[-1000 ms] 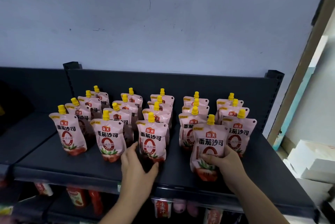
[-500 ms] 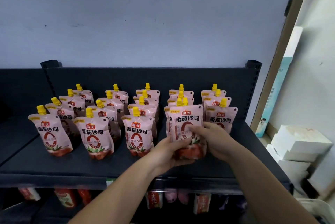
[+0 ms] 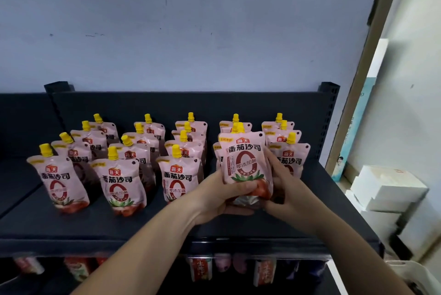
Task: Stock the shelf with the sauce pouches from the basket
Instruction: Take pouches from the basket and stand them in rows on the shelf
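A dark grey metal shelf [image 3: 143, 227] with a raised back panel stands against a pale blue-grey painted wall [image 3: 214, 32]. Pink stand-up sauce pouches with yellow screw caps [image 3: 121, 184] stand upright on it in five columns running front to back. At the front of the fourth column the left hand [image 3: 222, 196] curls its fingers under and round the lower left of one more pink pouch [image 3: 243, 158], thumb across the front. The right hand [image 3: 286, 189] wraps the pouch's right edge. Its silvery base shows between the hands; whether it touches the shelf cannot be told. Right of the shelf are a brown wooden door post [image 3: 358, 79] and stacked white cardboard boxes [image 3: 386, 189]. A second ago the right hand alone held this pouch nearer the front edge, and the left hand rested by the third column. Half a second ago both hands already held it.
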{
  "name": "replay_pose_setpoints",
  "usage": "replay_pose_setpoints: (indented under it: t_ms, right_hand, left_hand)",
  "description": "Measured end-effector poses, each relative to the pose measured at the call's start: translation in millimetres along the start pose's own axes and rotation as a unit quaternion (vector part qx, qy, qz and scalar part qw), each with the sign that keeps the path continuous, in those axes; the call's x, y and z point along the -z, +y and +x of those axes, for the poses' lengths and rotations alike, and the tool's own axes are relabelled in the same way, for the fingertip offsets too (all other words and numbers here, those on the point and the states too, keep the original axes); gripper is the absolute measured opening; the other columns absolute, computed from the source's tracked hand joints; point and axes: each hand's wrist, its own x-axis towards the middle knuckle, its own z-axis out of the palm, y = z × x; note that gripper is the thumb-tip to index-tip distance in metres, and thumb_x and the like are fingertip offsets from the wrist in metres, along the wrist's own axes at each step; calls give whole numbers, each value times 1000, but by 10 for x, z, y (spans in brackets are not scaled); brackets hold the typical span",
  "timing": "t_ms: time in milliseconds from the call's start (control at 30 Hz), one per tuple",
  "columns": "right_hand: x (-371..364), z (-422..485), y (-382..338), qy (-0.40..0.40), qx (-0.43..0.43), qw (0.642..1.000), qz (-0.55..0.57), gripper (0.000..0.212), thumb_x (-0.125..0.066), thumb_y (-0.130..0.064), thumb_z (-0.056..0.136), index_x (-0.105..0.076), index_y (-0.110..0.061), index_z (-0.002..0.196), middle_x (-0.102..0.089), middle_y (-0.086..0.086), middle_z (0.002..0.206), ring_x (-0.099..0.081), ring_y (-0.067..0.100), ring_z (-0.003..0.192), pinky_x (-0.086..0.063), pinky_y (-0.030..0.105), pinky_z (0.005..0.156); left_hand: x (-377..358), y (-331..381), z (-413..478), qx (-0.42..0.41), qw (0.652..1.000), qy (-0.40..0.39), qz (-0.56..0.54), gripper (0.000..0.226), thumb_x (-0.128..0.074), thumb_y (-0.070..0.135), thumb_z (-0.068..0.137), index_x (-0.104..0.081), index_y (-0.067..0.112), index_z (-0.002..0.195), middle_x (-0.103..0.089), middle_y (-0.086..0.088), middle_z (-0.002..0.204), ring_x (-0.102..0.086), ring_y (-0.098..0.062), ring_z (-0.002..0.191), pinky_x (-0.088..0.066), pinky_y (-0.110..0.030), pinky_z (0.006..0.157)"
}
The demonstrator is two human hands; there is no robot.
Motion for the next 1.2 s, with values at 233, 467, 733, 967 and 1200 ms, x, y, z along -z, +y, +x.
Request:
replay_pose_setpoints:
  t_ms: [233,467,733,967,1200]
  right_hand:
    - [81,-58,140,-9,7,1000,-21,87,-61,-19,91,-7,-44,155,-68,-22,120,-61,2,118,-48,21,99]
    - [-119,75,326,-27,-82,995,43,75,-74,-40,83,-32,-36,144,-72,-12,119,-66,3,112,-53,32,99]
    - [-480,253,654,69,-112,990,-56,31,-73,-17,87,-53,-26,109,-69,-19,106,-62,-11,102,-48,6,83]
    - [-502,307,761,90,-134,977,-137,17,-67,-13,91,-67,-21,107,-67,-14,95,-62,4,92,-43,7,74]
    - [-499,375,738,95,-149,971,-162,16,-66,-14,92,-70,-16,108,-73,-3,104,-65,9,95,-49,16,82]
  left_hand:
    - [-12,-216,37,-34,998,-11,44,42,-87,18,72,-69,38,105,-76,-8,107,-75,-25,84,-62,-38,72]
    - [242,-340,110,-66,979,14,195,95,-88,18,71,-31,35,145,-61,7,135,-59,-14,126,-54,-38,99]
    - [426,-725,271,-56,943,129,300,81,-87,5,69,-42,33,130,-59,19,119,-56,-4,120,-46,-1,81]
    - [457,-810,354,-67,934,162,310,92,-89,12,68,-37,26,143,-58,14,131,-53,-7,126,-46,-27,107]
    - [451,-847,347,-64,926,181,325,87,-88,15,70,-40,22,142,-58,15,130,-52,-7,125,-45,-25,106]
